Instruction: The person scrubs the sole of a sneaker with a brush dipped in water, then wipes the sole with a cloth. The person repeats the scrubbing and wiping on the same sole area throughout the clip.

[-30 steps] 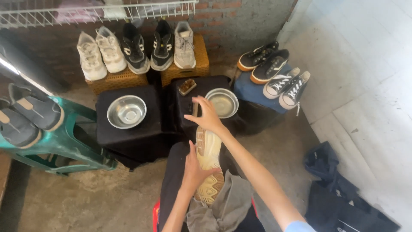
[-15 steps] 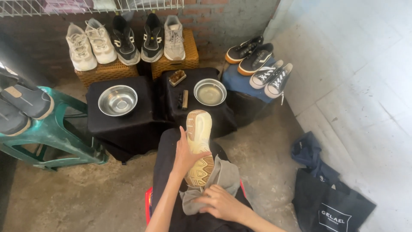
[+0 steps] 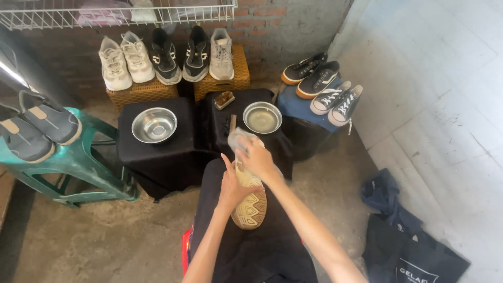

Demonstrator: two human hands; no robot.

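A pale shoe with a tan patterned rubber sole is held sole-up over the black-covered lap, gripped at its side by the left hand, whose fingers are wrapped around the sole edge with the thumb raised. The toe end of the shoe lies under the right hand, whose fingers are closed on a bunched grey cloth that is pressed against the front of the sole.

Just beyond the right fingertips, a narrow dark brush with a wooden back lies on a black-draped stand, unheld. A round steel bowl holding some cloudy liquid sits just past it, to the right of the fingers, and a small brown block-shaped brush rests further off. Well to the left of the left fingers, an empty round steel bowl stands on a second black-draped stand.

As a judgement, the work appears to be at the wiping stage: the brush is put down and the cloth is applied at the toe, while the heel part of the sole, nearer the wrist, is not yet covered by the cloth. Whether the sole is already clean cannot be told at this size. Rows of other shoes on woven boxes beyond the fingers and on a green plastic chair at far left are not being handled.
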